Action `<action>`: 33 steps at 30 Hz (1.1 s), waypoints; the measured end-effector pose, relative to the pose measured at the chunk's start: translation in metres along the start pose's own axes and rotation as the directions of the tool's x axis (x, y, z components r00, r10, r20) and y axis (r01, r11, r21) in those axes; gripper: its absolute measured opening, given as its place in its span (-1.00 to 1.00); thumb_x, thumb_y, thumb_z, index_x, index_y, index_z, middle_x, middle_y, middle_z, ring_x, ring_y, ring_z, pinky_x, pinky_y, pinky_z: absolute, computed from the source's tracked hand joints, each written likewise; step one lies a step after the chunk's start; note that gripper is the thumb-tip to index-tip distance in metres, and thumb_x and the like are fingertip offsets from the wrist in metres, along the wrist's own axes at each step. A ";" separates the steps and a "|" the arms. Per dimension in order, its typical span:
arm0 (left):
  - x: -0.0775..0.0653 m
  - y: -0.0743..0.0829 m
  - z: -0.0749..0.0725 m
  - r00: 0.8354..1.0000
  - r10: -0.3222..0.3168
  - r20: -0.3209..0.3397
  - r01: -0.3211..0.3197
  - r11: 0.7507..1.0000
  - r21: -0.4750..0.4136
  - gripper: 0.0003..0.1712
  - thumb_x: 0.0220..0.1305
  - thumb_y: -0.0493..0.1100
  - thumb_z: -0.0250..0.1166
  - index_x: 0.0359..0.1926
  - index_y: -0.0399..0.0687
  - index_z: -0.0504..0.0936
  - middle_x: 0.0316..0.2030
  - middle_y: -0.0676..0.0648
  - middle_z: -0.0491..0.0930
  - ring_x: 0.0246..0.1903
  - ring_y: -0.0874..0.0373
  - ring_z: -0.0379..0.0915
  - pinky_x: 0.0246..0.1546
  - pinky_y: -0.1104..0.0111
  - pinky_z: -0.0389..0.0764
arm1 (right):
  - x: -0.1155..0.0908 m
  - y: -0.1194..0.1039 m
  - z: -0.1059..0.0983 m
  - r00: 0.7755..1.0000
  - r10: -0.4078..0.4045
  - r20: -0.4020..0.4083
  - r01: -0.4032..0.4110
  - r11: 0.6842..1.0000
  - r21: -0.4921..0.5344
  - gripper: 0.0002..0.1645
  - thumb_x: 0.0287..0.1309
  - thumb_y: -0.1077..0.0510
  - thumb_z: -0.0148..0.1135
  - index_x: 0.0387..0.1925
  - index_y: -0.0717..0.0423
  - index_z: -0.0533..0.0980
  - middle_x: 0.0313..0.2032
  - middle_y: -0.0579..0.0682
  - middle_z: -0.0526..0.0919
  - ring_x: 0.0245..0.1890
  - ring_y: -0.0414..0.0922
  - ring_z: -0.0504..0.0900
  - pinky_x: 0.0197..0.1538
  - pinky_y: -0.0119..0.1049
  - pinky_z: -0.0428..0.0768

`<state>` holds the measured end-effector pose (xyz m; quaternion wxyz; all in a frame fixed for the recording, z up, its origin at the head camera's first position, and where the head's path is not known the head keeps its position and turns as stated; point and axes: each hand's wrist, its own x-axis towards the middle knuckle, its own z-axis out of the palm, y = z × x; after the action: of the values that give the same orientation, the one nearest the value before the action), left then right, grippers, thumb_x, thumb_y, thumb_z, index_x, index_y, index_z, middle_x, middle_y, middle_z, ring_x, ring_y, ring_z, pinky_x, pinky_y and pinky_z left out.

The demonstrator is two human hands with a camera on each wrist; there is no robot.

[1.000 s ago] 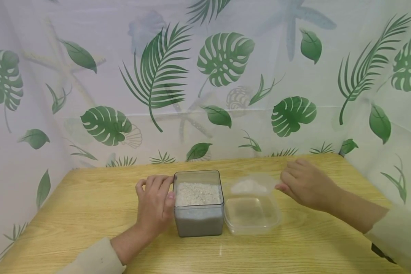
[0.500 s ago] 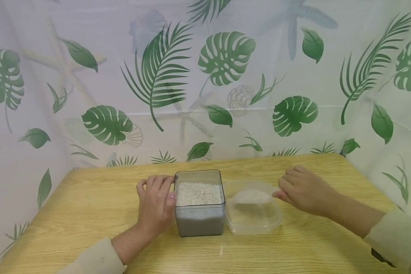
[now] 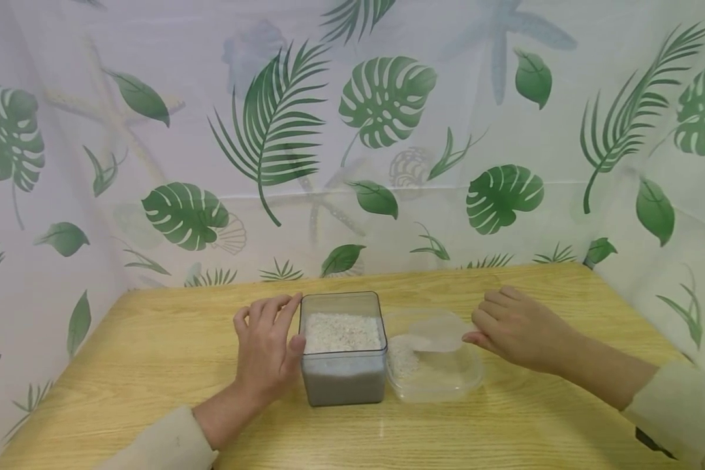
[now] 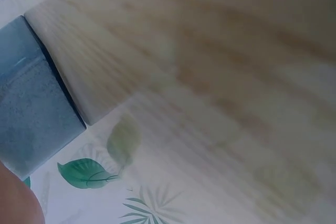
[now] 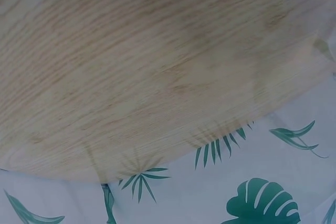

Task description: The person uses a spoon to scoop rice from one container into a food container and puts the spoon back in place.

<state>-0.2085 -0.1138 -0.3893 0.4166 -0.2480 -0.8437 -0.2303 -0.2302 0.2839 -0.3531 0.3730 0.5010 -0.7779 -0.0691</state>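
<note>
Gripping translucent white plastic scoop (image 3: 443,333) in right hand (image 3: 519,331), over clear square plastic tub (image 3: 431,393). Touching smoky-grey square plastic box (image 3: 345,386) at nine o'clock with relaxed left hand (image 3: 268,346).

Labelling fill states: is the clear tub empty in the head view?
No, white grains lie in the clear tub, on the side next to the grey box.
</note>
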 end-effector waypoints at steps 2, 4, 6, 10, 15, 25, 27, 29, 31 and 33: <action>0.000 -0.001 0.000 1.000 0.006 0.003 -0.006 1.000 0.001 0.09 0.44 0.44 -0.57 0.18 -0.30 0.58 0.00 -0.26 0.57 0.01 -0.15 0.36 0.03 -0.20 0.10 | 0.000 0.000 -0.001 1.000 0.001 -0.001 -0.001 1.000 0.006 -0.42 0.58 -0.16 -0.32 -0.56 0.00 0.28 -0.58 -0.17 0.26 -0.52 -0.20 0.19 -0.36 -0.27 0.28; 0.000 -0.001 0.000 1.000 0.015 0.007 -0.015 1.000 -0.002 0.12 0.41 0.48 -0.57 0.19 -0.30 0.57 0.01 -0.26 0.56 0.01 -0.15 0.35 0.02 -0.19 0.10 | 0.000 0.000 -0.001 1.000 0.001 -0.002 -0.001 1.000 0.010 -0.43 0.58 -0.15 -0.32 -0.56 0.00 0.28 -0.58 -0.17 0.27 -0.51 -0.20 0.20 -0.35 -0.28 0.28; -0.001 -0.002 0.000 1.000 0.020 0.014 -0.019 1.000 -0.012 0.11 0.41 0.48 -0.56 0.20 -0.31 0.57 0.01 -0.26 0.56 0.01 -0.15 0.35 0.03 -0.19 0.10 | 0.001 0.000 -0.002 1.000 -0.001 -0.001 0.001 1.000 0.010 -0.42 0.58 -0.15 -0.32 -0.56 0.01 0.29 -0.58 -0.17 0.28 -0.51 -0.20 0.21 -0.36 -0.28 0.27; -0.002 -0.003 0.001 0.999 0.026 0.024 -0.025 0.999 -0.038 -0.09 0.49 0.31 -0.40 0.23 -0.34 0.54 0.03 -0.28 0.54 0.03 -0.17 0.34 0.04 -0.22 0.07 | 0.000 0.000 -0.001 1.000 -0.010 -0.001 0.010 1.000 0.008 -0.43 0.57 -0.15 -0.31 -0.56 0.00 0.29 -0.58 -0.17 0.27 -0.51 -0.20 0.20 -0.36 -0.31 0.22; -0.003 -0.002 0.002 0.999 0.021 0.034 -0.019 0.998 -0.067 -0.28 0.44 0.09 -0.23 0.26 -0.36 0.50 0.05 -0.30 0.53 0.04 -0.18 0.33 0.05 -0.23 0.05 | 0.001 0.000 -0.001 1.000 -0.018 -0.009 0.018 1.000 0.012 -0.44 0.57 -0.15 -0.30 -0.55 0.00 0.29 -0.57 -0.18 0.26 -0.50 -0.21 0.18 -0.36 -0.32 0.20; 0.001 -0.007 0.003 0.999 0.005 0.052 -0.001 0.997 -0.075 -0.27 0.44 0.11 -0.25 0.25 -0.36 0.51 0.04 -0.29 0.53 0.02 -0.16 0.33 0.06 -0.20 0.05 | 0.008 0.002 -0.002 0.999 -0.036 -0.008 0.036 0.999 0.004 -0.45 0.57 -0.13 -0.28 -0.54 0.02 0.32 -0.57 -0.16 0.32 -0.51 -0.18 0.24 -0.38 -0.30 0.25; 0.003 -0.008 0.003 0.999 0.008 0.048 -0.004 0.997 -0.079 -0.22 0.48 0.16 -0.30 0.25 -0.36 0.51 0.04 -0.29 0.53 0.02 -0.16 0.33 0.05 -0.20 0.05 | 0.010 0.003 -0.003 0.999 -0.030 -0.011 0.031 0.999 0.021 -0.45 0.57 -0.12 -0.26 -0.54 0.03 0.33 -0.56 -0.15 0.34 -0.50 -0.17 0.26 -0.38 -0.30 0.27; 0.004 -0.010 0.004 0.999 0.009 0.047 -0.005 0.997 -0.080 -0.17 0.50 0.22 -0.36 0.25 -0.36 0.51 0.03 -0.29 0.53 0.02 -0.16 0.33 0.05 -0.20 0.05 | 0.014 0.004 -0.005 0.999 -0.025 -0.027 0.026 0.999 0.037 -0.46 0.57 -0.10 -0.25 -0.54 0.03 0.34 -0.56 -0.14 0.36 -0.51 -0.17 0.28 -0.39 -0.30 0.28; 0.006 -0.012 0.004 0.999 0.009 0.048 -0.005 0.997 -0.079 -0.12 0.51 0.26 -0.41 0.25 -0.35 0.51 0.03 -0.29 0.54 0.02 -0.16 0.33 0.05 -0.20 0.06 | 0.019 0.007 -0.008 0.998 -0.020 -0.054 0.023 0.998 0.059 -0.46 0.57 -0.09 -0.24 -0.54 0.04 0.36 -0.55 -0.13 0.36 -0.51 -0.16 0.28 -0.40 -0.30 0.29; 0.008 -0.013 0.005 0.999 0.006 0.051 -0.002 0.997 -0.076 -0.08 0.51 0.29 -0.44 0.24 -0.34 0.52 0.03 -0.29 0.54 0.02 -0.15 0.33 0.05 -0.19 0.06 | 0.025 0.010 -0.012 0.996 -0.016 -0.090 0.022 0.997 0.071 -0.47 0.56 -0.07 -0.22 -0.55 0.04 0.36 -0.56 -0.14 0.34 -0.52 -0.17 0.25 -0.41 -0.31 0.27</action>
<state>-0.2236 -0.1193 -0.3881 0.3857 -0.2713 -0.8441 -0.2551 -0.2354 0.2710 -0.3271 0.3887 0.5240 -0.7575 -0.0222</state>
